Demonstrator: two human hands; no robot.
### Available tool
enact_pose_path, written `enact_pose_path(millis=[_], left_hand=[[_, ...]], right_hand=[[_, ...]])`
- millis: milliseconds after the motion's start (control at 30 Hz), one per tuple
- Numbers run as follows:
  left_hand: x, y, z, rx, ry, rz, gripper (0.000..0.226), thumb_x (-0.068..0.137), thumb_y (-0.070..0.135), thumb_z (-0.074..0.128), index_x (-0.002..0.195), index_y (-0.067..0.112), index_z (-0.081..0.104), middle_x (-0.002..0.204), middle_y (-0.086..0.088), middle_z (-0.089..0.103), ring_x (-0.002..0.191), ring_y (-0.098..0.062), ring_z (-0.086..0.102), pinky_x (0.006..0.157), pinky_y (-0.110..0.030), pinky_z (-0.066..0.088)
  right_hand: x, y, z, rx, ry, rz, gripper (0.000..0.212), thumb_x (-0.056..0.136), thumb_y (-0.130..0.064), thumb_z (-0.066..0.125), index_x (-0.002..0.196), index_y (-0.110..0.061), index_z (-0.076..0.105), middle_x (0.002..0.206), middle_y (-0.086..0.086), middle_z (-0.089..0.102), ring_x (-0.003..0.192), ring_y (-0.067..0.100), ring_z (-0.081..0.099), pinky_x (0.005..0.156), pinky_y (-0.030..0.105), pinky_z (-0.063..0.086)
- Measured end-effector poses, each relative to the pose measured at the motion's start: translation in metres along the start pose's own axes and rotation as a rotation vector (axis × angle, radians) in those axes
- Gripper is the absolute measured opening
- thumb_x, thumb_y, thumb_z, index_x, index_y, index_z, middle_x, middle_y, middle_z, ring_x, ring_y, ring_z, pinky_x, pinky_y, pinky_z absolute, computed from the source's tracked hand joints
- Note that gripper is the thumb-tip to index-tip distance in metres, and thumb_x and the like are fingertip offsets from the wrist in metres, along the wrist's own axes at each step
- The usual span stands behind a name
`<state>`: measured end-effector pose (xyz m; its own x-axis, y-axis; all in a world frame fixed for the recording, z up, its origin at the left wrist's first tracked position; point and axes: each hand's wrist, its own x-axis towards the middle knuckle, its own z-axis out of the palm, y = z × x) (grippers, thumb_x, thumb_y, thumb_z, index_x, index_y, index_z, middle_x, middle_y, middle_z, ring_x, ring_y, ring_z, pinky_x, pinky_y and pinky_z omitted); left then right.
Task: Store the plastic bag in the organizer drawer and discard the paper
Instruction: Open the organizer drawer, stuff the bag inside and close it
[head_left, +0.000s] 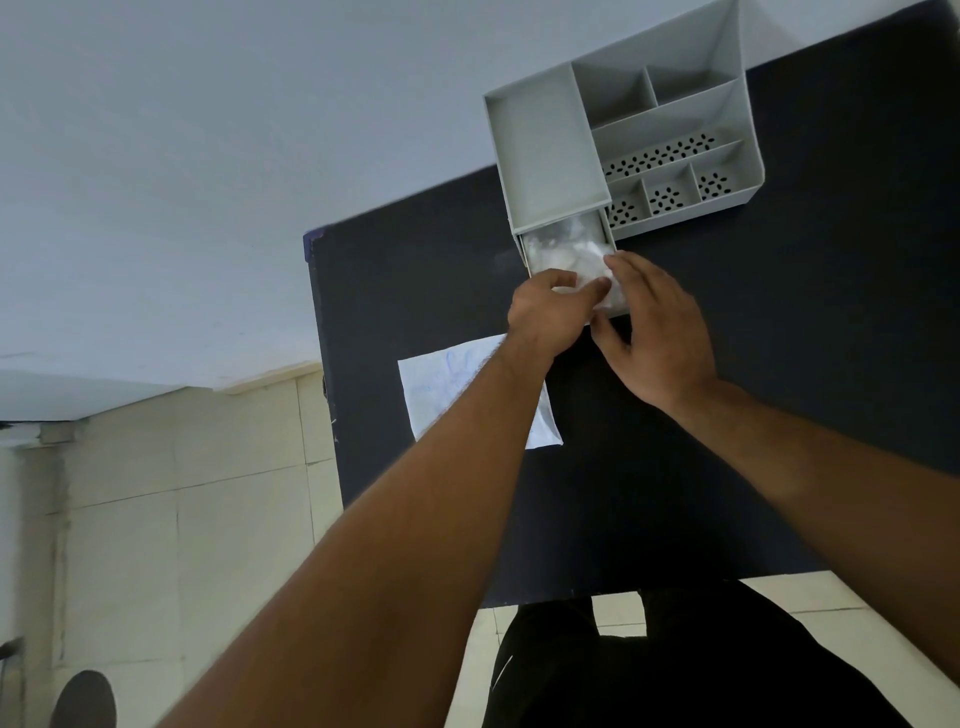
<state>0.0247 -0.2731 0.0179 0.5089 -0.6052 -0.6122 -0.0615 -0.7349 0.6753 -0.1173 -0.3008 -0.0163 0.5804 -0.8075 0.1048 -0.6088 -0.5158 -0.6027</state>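
A grey plastic organizer (545, 150) stands at the far side of the dark table, its drawer (524, 254) pulled out toward me. A crumpled clear plastic bag (563, 247) lies inside the drawer. My left hand (545, 312) presses down on the bag's near end with curled fingers. My right hand (660, 332) rests at the drawer's front right corner, fingers touching the bag and the drawer front. A white sheet of paper (441, 389) with faint blue marks lies flat on the table, partly hidden under my left forearm.
The dark table (779, 338) ends at a left edge beside a pale wall. Tiled floor (182, 519) lies to the left and below. The organizer's top compartments (670, 156) hold nothing visible. My dark trousers (675, 665) show at the near edge.
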Motion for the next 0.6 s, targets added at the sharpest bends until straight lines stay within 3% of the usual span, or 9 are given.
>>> enact_pose_path(millis=[133, 233, 300, 367, 467, 600], left_hand=[[-0.004, -0.004, 0.004, 0.006, 0.148, 0.058, 0.018, 0.086, 0.035, 0.076, 0.097, 0.021, 0.076, 0.113, 0.001, 0.071, 0.105, -0.018, 0.067, 0.091, -0.034, 0.058], [-0.008, -0.009, 0.005, 0.056, 0.332, 0.199, 0.004, 0.084, 0.033, 0.076, 0.082, 0.030, 0.074, 0.119, -0.002, 0.068, 0.120, -0.023, 0.058, 0.099, -0.038, 0.051], [-0.015, -0.010, 0.006, 0.089, 0.378, 0.259, 0.007, 0.088, 0.033, 0.074, 0.090, 0.027, 0.076, 0.136, -0.002, 0.058, 0.134, -0.020, 0.044, 0.101, -0.027, 0.039], [-0.018, -0.012, 0.004, 0.161, 0.442, 0.341, 0.012, 0.089, 0.032, 0.074, 0.096, 0.024, 0.077, 0.141, -0.002, 0.053, 0.135, -0.018, 0.040, 0.099, -0.026, 0.036], [-0.016, -0.014, -0.002, 0.269, 0.506, 0.496, 0.019, 0.087, 0.034, 0.076, 0.104, 0.025, 0.075, 0.131, 0.000, 0.060, 0.127, -0.020, 0.046, 0.101, -0.039, 0.046], [-0.014, -0.007, -0.010, 0.455, 0.315, 0.522, 0.053, 0.089, 0.039, 0.074, 0.137, 0.029, 0.054, 0.108, 0.007, 0.066, 0.113, -0.017, 0.051, 0.094, -0.036, 0.045]], right_hand=[[0.000, 0.003, -0.001, 0.056, 0.004, 0.005, 0.061, 0.094, -0.035, 0.064, 0.147, -0.014, 0.043, 0.149, 0.006, 0.050, 0.137, 0.024, 0.048, 0.106, 0.046, 0.046], [0.001, 0.002, -0.003, 0.088, 0.003, 0.013, 0.061, 0.093, -0.035, 0.066, 0.146, -0.017, 0.043, 0.146, 0.004, 0.052, 0.135, 0.022, 0.049, 0.106, 0.046, 0.045], [0.002, 0.001, -0.003, 0.084, 0.008, 0.010, 0.060, 0.092, -0.035, 0.066, 0.145, -0.017, 0.045, 0.145, 0.004, 0.053, 0.134, 0.022, 0.049, 0.106, 0.044, 0.045], [0.002, 0.001, -0.004, 0.073, 0.017, 0.010, 0.059, 0.092, -0.036, 0.066, 0.144, -0.016, 0.046, 0.144, 0.004, 0.054, 0.133, 0.023, 0.049, 0.106, 0.042, 0.044], [0.004, -0.002, -0.007, 0.059, 0.018, 0.034, 0.060, 0.091, -0.038, 0.066, 0.144, -0.018, 0.047, 0.143, 0.004, 0.054, 0.133, 0.024, 0.049, 0.106, 0.040, 0.042], [0.007, -0.005, -0.008, 0.053, 0.023, 0.042, 0.055, 0.089, -0.037, 0.066, 0.139, -0.019, 0.051, 0.139, 0.003, 0.057, 0.129, 0.025, 0.051, 0.103, 0.041, 0.044]])
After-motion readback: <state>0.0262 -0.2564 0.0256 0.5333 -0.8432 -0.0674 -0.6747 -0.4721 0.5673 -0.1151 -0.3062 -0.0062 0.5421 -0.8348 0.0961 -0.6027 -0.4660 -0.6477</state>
